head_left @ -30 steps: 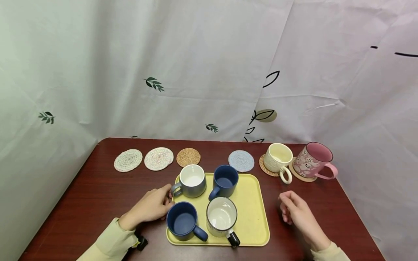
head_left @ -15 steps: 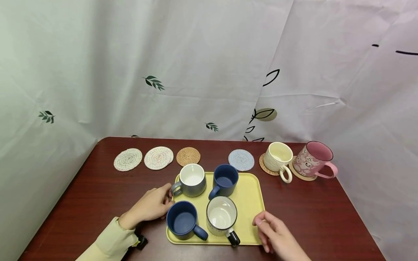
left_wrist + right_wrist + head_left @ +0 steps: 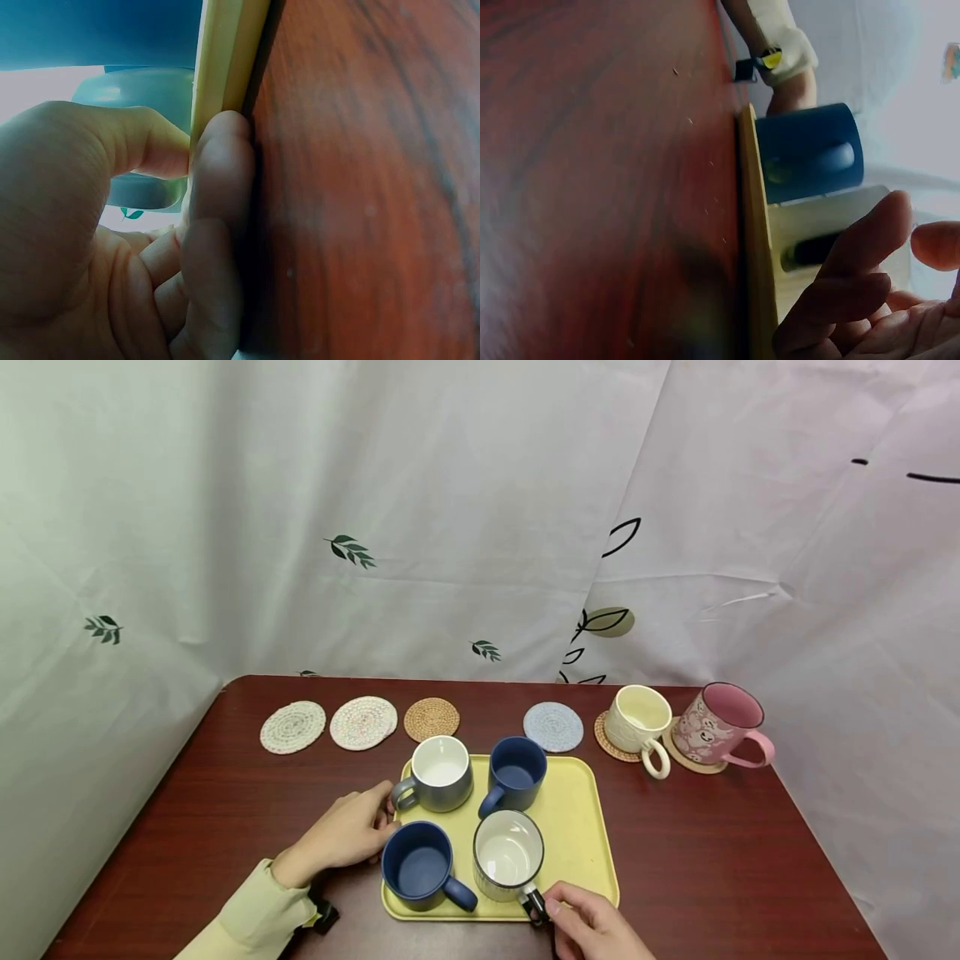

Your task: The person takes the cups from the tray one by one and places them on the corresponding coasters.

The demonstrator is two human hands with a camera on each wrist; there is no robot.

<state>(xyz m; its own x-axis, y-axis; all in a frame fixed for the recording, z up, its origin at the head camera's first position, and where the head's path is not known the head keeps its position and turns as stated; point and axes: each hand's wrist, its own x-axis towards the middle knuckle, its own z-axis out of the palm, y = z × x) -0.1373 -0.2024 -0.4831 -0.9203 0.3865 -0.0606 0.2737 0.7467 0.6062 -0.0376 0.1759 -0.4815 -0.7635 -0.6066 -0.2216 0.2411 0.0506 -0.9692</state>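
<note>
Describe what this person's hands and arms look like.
The left hand and right hand are both bare, without gloves. The left sleeve is long and pale yellow-green; a small black item with a bit of yellow shows beneath the wrist. The right forearm is out of frame.

The left hand [image 3: 82, 232] pinches an edge of the yellow tray [image 3: 217, 67], thumb [image 3: 154, 139] on its inner side and fingers [image 3: 221, 165] curled along its outer side beside the wood-grained table [image 3: 360, 187], while past that edge show a blue mug [image 3: 97, 30] and, partly behind the thumb, a grey mug [image 3: 142, 90]
</note>
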